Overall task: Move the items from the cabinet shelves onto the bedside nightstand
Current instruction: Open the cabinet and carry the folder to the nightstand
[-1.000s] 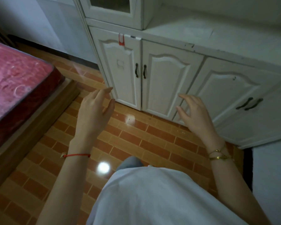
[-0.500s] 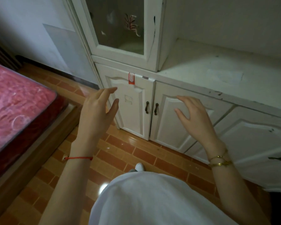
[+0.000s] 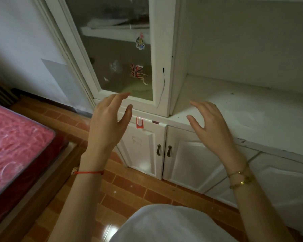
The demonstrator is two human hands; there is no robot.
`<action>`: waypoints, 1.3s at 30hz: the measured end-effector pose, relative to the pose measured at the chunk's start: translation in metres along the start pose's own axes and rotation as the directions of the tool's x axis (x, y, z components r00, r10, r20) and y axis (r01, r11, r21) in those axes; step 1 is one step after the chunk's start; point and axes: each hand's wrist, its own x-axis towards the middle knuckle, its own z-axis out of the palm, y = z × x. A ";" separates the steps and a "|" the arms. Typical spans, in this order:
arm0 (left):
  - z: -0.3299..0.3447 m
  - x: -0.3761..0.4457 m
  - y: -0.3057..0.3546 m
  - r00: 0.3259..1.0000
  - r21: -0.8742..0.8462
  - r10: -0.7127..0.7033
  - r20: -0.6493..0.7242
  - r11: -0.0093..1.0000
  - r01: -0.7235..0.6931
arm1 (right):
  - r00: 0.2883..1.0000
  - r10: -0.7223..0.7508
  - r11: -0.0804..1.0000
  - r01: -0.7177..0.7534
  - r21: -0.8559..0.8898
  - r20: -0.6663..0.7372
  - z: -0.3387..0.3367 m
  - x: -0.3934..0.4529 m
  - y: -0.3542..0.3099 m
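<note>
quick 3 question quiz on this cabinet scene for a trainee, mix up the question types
1. True or false: the left hand holds an item from the cabinet.
2. The glass door is: A open, B closed, C missing.
3. Fill in: the right hand hovers in front of the white ____.

Key: 1 false, both hands are open and hold nothing. 2 B, closed, with stickers on the glass. 3 countertop.

Shelf items (image 3: pixel 112 23) blurred behind glass (image 3: pixel 115 72)
</note>
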 end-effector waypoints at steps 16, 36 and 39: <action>-0.093 0.202 0.073 0.765 0.051 0.348 -0.542 0.922 -0.383 | 0.811 -0.396 0.917 0.377 -0.132 -0.431 -0.128 0.160 -0.072; -0.112 0.276 0.143 0.701 -0.084 0.347 -0.623 0.862 -0.501 | 0.761 -0.425 0.901 0.408 -0.148 -0.491 -0.141 0.222 -0.104; -0.113 0.274 0.144 0.709 -0.130 0.322 -0.627 0.855 -0.503 | 0.754 -0.435 0.894 0.429 -0.133 -0.493 -0.136 0.222 -0.102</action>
